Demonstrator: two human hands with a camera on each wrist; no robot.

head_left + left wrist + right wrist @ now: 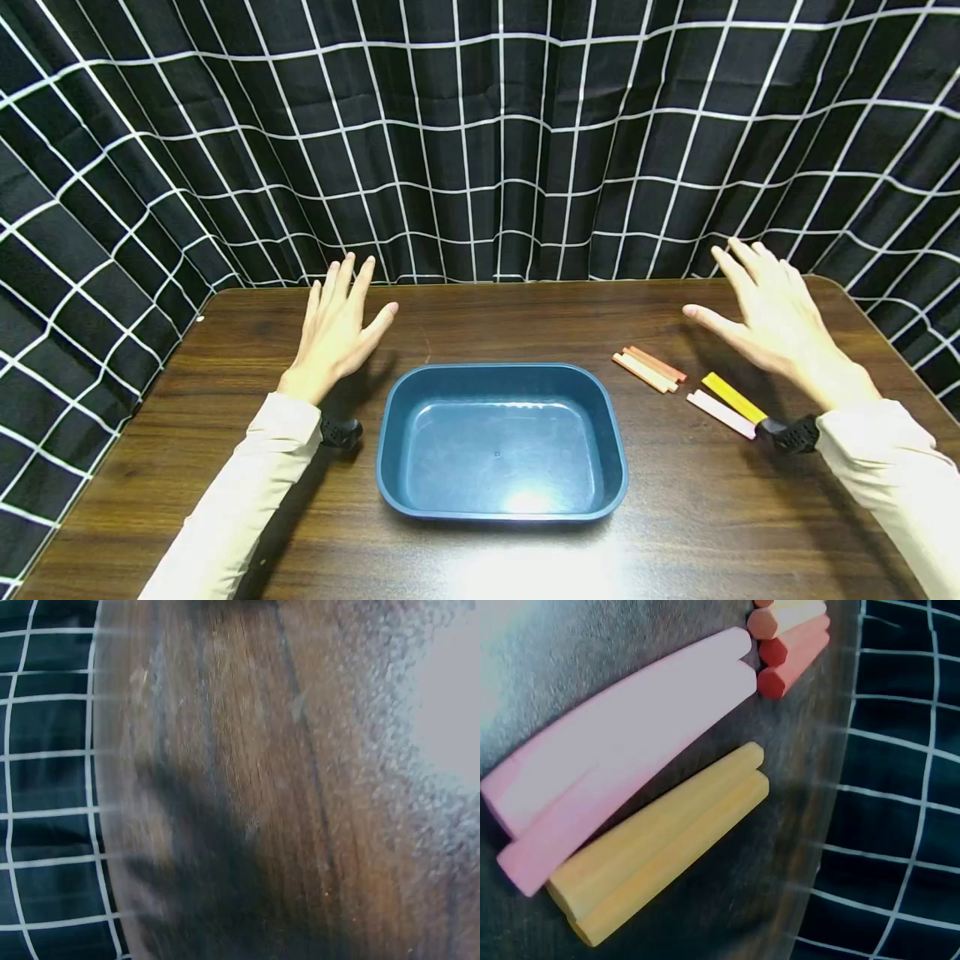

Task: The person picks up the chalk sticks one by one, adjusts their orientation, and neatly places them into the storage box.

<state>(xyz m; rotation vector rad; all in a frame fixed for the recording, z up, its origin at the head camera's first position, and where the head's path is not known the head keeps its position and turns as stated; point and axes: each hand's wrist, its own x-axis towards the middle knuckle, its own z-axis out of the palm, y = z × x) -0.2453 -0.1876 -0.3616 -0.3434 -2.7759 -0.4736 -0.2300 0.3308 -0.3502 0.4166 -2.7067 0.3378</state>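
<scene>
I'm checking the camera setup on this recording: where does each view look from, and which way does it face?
Head: worn on the head, facing forward and down at the blue bin, wooden tabletop and grid-patterned curtain; left hand, right hand and pale sleeves show.
Left wrist: on that wrist, facing tabletop and curtain; no hand plainly shows, only a shadow.
Right wrist: on that wrist, facing the pink sticks, yellow sticks and red sticks; no hand shows.
Shared: all show tabletop and curtain; head and right wrist share the sticks.
</scene>
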